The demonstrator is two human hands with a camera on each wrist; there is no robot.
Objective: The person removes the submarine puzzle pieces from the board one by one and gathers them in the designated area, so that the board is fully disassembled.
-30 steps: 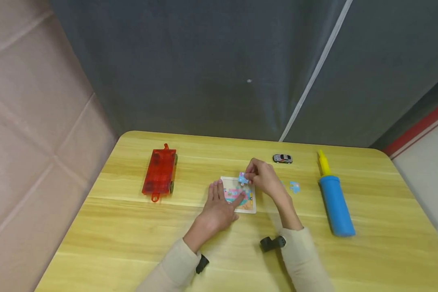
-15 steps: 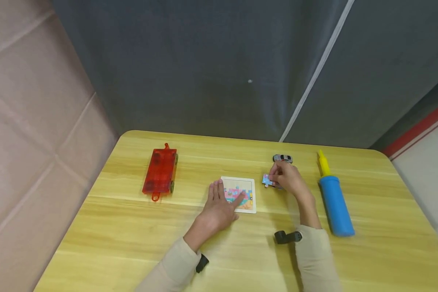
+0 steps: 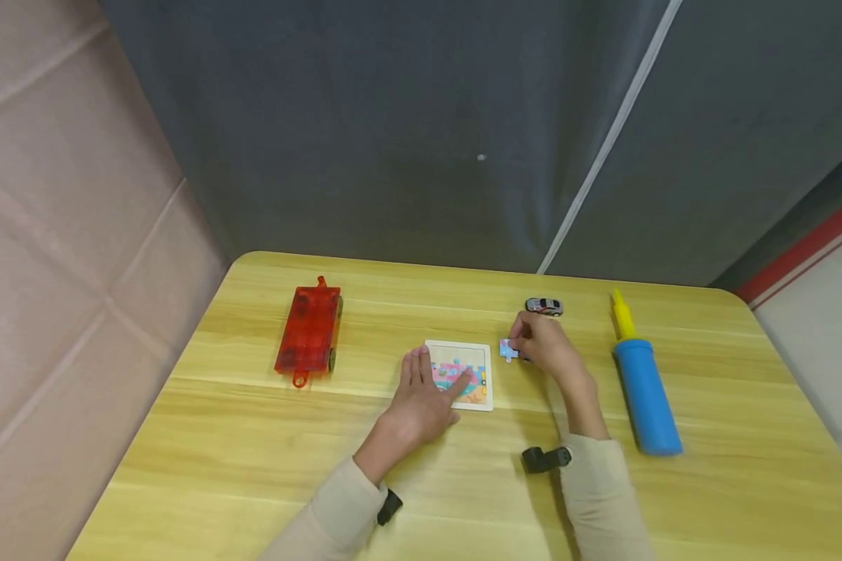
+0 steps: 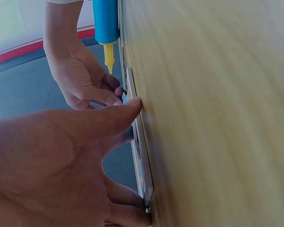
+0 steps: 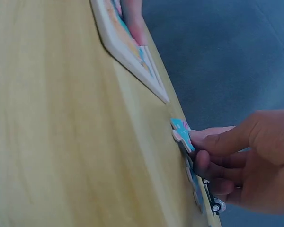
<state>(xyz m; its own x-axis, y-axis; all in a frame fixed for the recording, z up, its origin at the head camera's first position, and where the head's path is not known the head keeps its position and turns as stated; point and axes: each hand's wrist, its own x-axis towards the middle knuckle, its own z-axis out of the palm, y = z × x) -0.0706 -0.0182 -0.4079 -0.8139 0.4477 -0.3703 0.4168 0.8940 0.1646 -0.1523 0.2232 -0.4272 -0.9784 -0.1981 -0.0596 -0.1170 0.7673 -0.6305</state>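
Note:
In the head view my left hand point(image 3: 419, 407) rests on a small jigsaw puzzle tray point(image 3: 491, 382), its fingers extended across the left side and index finger over the pink and teal pieces. The top of the tray shows bare backing. My right hand point(image 3: 549, 344) pinches a light blue and pink puzzle piece point(image 3: 506, 352) between thumb and fingers, just right of the tray. In the right wrist view this puzzle piece point(image 5: 181, 132) is tilted close over the table, and more flat pieces point(image 5: 194, 182) lie below the curled fingers. The right hand mostly hides these pieces in the head view.
A silver toy car point(image 3: 543, 306) stands behind my right hand. To the right lies a blue hand pump point(image 3: 649, 397) with a yellow nozzle. A red transparent toy wagon point(image 3: 309, 329) stands at the left. A dark panel point(image 3: 393, 156) rises behind the table's back edge.
My right hand has carried the puzzle piece from over the tray to the table at its right, then shifted slightly back left. My left hand has stayed on the tray.

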